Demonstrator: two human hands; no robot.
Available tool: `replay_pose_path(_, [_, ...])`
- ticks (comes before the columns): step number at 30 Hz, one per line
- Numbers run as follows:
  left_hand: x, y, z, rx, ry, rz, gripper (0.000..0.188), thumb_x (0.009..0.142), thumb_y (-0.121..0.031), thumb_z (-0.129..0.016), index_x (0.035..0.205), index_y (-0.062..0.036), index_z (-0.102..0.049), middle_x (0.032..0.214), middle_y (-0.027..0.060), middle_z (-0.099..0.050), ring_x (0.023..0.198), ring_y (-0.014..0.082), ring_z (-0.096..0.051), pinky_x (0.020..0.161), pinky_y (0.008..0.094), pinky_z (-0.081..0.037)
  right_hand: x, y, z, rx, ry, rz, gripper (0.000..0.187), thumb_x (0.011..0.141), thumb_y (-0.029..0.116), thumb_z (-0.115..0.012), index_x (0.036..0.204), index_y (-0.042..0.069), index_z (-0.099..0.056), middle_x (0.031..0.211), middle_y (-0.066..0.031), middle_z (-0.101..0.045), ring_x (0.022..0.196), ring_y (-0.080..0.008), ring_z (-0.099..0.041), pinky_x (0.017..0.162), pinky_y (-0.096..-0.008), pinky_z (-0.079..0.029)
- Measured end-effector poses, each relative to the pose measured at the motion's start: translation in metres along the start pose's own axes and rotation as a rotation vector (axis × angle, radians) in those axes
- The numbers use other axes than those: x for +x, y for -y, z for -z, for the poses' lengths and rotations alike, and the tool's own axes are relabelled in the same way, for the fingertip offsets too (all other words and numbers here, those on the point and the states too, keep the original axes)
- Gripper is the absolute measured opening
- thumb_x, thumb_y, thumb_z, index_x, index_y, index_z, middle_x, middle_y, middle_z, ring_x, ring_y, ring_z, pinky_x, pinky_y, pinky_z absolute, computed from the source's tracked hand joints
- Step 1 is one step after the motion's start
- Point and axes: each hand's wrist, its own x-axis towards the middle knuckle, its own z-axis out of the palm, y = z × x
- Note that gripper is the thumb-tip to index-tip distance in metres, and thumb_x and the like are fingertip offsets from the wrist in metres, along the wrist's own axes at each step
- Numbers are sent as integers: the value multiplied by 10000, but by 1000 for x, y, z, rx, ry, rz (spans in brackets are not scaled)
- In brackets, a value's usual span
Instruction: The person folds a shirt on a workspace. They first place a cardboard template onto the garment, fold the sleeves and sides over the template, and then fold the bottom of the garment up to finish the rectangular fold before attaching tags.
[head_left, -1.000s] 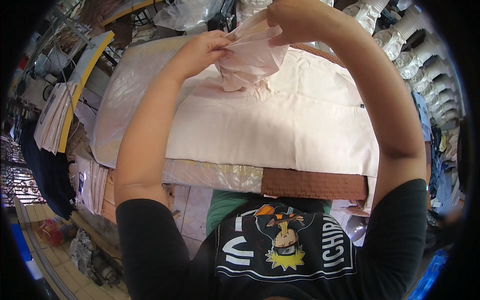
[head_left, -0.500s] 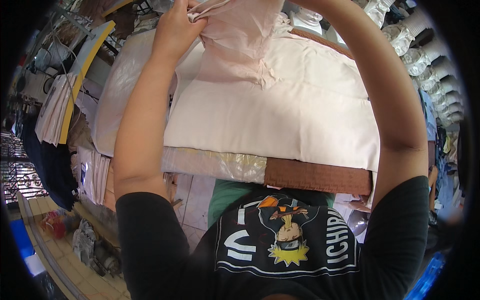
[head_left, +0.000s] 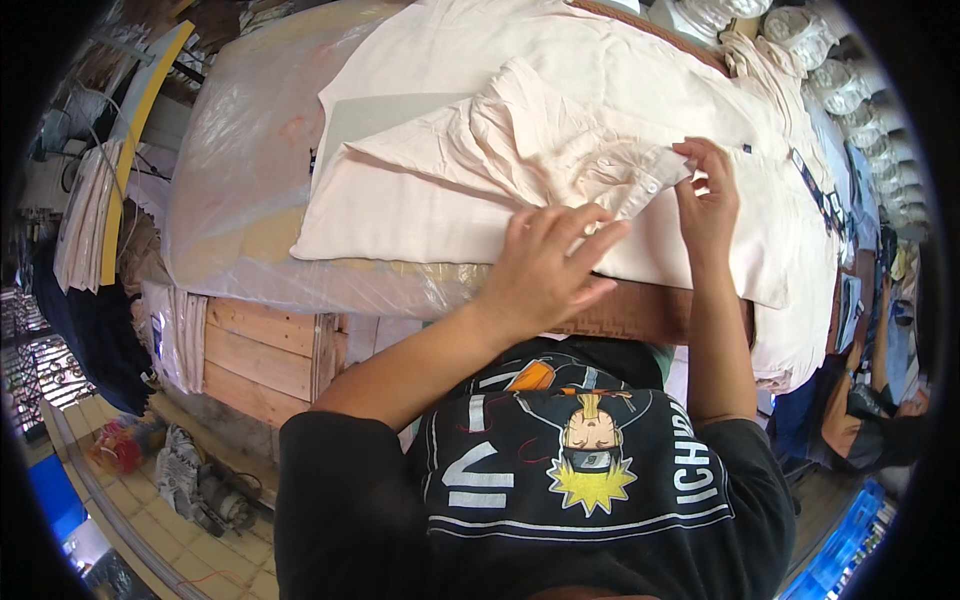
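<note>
A pale pink shirt [head_left: 400, 235] is spread over the padded table in front of me. One sleeve [head_left: 515, 135] lies bunched and wrinkled on top of it, its buttoned cuff [head_left: 648, 190] turned toward the right. My right hand [head_left: 710, 205] pinches the corner of that cuff between thumb and fingers. Just left of the cuff, my left hand [head_left: 550, 262] hovers low over the shirt's near edge with its fingers spread, nothing in them.
Clear plastic [head_left: 235, 190] covers the table's left part; brown patterned cloth [head_left: 625, 312] shows along its near edge. More pale cloth [head_left: 785, 345] hangs over the right end. Left are packed folded garments [head_left: 90, 225] and a yellow-edged board [head_left: 125, 195]. White plastic-wrapped bundles [head_left: 860, 135] line the right.
Both hands have come down from the far side toward me. The lifted cloth now lies on the table; my left hand has let go, while my right pinches the cuff.
</note>
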Motion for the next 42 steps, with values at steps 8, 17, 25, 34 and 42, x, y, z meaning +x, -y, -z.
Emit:
replay_pose_path(8, [24,134,44,345,-134,490,267,823,-255,-635,1040,-100,-624,1095,79,-612,1066,293,-521,913,435,-384,-8,-14,2,809,262,-988,356,883,320,-531,1077,29,-598,1005,-113,-650,791,-147,-622,628,-238,-438])
replay_pose_path(17, [29,154,34,280,-138,736,181,821,-240,-631,903,-82,-660,902,52,-669,846,228,-623,772,361,-466,-5,17,-13,740,271,-573,366,863,86,-604,1195,-9,-485,860,-37,-632,723,-79,-570,590,-204,-454])
replay_pose_path(25, [19,152,35,332,-110,760,221,824,-303,-613,905,-103,-663,884,56,-669,837,246,-630,757,388,-469,22,-16,-21,636,358,-623,471,892,104,-569,1324,12,-406,883,-36,-633,707,-89,-568,596,-226,-464])
replay_pose_path(34, [54,136,29,413,-58,489,275,847,-313,-601,1044,-124,-642,1047,98,-638,985,289,-585,869,382,-436,28,-34,-30,482,359,-583,569,862,166,-623,1353,17,-379,977,-76,-632,786,-136,-593,641,-253,-484])
replay_pose_path(42, [-28,167,111,225,-386,572,202,863,-168,-583,1038,-91,-649,992,116,-648,895,274,-611,797,347,-469,21,15,-19,-71,152,67,499,834,120,-634,1306,77,-477,1243,-159,-525,1174,-293,-484,965,-371,-402])
